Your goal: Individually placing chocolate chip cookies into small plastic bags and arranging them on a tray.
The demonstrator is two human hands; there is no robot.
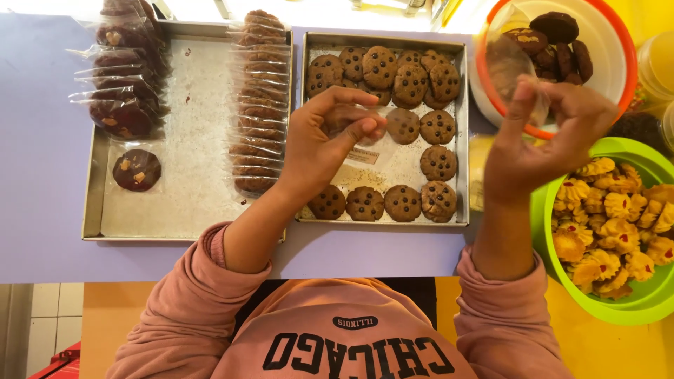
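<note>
**Two hands, clear bags, over cookie trays**

Far left of the hands: metal tray (189,140) with rows of bagged cookies (256,105). Left hand (319,144), fingers curled, pinches a clear bag (365,151) above the chocolate-chip cookies (414,91) in the second tray (462,133). Right hand (544,137), fingers pinched, grips another clear plastic bag (509,67) before the orange-rimmed tub (618,42). Green bowl (632,302) of yellow cookies just right, on the tabletop (42,175).

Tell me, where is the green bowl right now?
In the head view the green bowl sits at the far right, just below the orange-rimmed bowl and beside the right hand.
</note>
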